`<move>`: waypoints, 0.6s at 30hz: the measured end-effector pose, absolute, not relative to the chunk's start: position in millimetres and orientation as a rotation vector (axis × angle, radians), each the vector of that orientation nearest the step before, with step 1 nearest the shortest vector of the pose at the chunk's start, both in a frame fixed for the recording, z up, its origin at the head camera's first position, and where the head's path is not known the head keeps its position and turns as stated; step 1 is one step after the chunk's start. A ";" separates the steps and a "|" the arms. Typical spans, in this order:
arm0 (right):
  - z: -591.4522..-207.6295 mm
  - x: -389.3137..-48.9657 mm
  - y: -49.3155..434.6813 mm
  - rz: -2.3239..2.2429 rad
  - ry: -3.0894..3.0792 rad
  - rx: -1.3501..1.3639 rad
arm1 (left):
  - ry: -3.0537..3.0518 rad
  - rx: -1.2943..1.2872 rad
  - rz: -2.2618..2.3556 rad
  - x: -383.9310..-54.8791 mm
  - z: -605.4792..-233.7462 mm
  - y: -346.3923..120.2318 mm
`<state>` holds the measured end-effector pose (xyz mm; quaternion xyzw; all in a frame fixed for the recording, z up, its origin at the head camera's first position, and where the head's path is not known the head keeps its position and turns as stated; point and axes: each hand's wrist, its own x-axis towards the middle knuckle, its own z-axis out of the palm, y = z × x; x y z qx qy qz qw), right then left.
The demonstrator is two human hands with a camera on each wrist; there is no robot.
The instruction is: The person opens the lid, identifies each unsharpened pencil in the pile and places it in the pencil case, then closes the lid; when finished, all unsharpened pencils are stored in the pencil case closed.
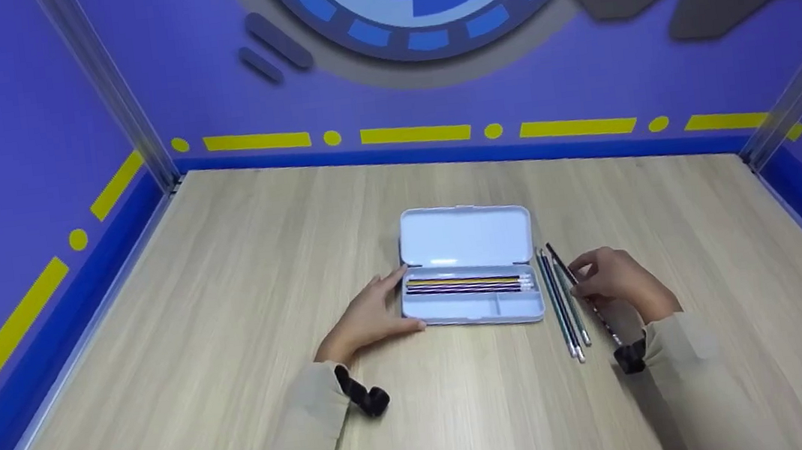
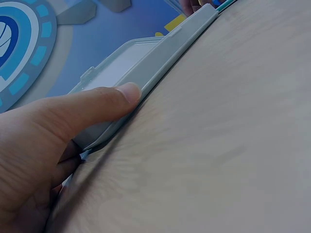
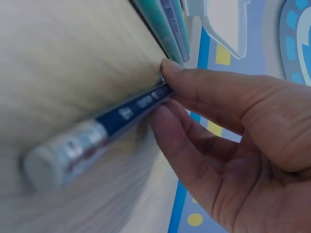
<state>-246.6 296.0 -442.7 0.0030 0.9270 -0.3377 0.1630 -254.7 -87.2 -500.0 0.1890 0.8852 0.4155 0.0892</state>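
A white pencil case (image 1: 448,307) lies with its lid up in the middle of the table. Several striped pencils (image 1: 465,286) with white erasers fill its back compartment. My left hand (image 1: 368,316) grips the case's left end, its thumb against the front wall in the left wrist view. To the right of the case, my right hand (image 1: 620,281) pinches a dark pencil (image 3: 133,112) between thumb and fingers, with the eraser end pointing back toward the wrist. Several loose pencils (image 1: 559,301), some green, lie between the case and this hand.
The wood-grain table (image 1: 225,275) spreads around the case. Blue panels with yellow markings (image 1: 415,133) wall it in at the back and sides. Metal posts (image 1: 122,98) stand at the back corners. Black straps (image 1: 364,394) are on both wrists.
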 end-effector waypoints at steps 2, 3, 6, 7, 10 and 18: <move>-442.3 -247.3 296.4 -0.960 2.647 -0.002 | 2.630 0.565 1.243 -255.1 -499.8 -86.8; -442.0 -247.6 296.5 -0.960 2.647 -0.006 | 2.630 0.564 1.247 -255.4 -499.9 -86.6; -441.4 -247.7 297.3 -0.962 2.649 -0.026 | 2.630 0.561 1.249 -255.5 -500.5 -86.2; -441.2 -247.8 297.5 -0.963 2.651 -0.025 | 2.632 0.563 1.251 -255.5 -500.4 -86.1; -440.4 -248.7 298.6 -0.951 2.673 -0.041 | 2.631 0.556 1.247 -255.2 -500.3 -85.8; -434.0 -252.5 296.8 -0.947 2.721 -0.026 | 2.649 0.549 1.226 -255.9 -502.3 -85.5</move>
